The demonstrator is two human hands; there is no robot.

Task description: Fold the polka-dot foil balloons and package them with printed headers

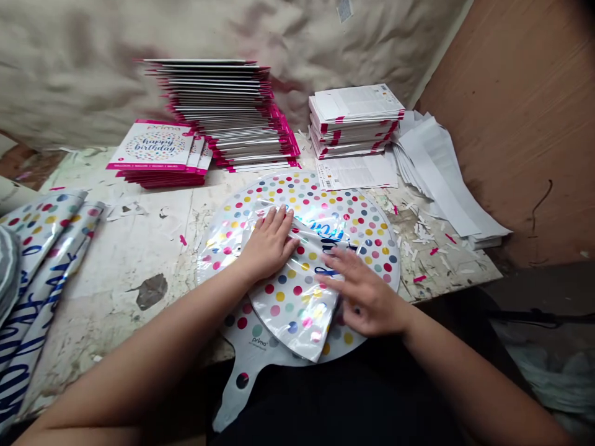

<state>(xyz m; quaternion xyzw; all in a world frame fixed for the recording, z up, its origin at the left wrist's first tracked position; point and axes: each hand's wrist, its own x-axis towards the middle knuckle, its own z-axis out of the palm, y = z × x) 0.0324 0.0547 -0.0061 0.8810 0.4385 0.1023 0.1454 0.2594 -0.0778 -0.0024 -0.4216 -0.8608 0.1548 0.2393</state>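
A round foil balloon [372, 217] with coloured dots lies flat at the table's front edge, its tail hanging over toward the lap. On top of it is a folded dotted foil piece [283, 310] with blue lettering. My left hand [268, 244] presses flat on the folded foil, fingers spread. Over the foil's right side, my right hand [365, 294] is slightly blurred, its fingers apart and curved, with nothing seen in them.
Behind stand a tall stack of pink-edged packets [242, 118], "happy birthday" packets [155, 148] and a white packet pile [356, 118]. Paper sheets [446, 173] and scraps lie right. More folded foils [51, 266] lie left. A brown board [525, 111] rises at right.
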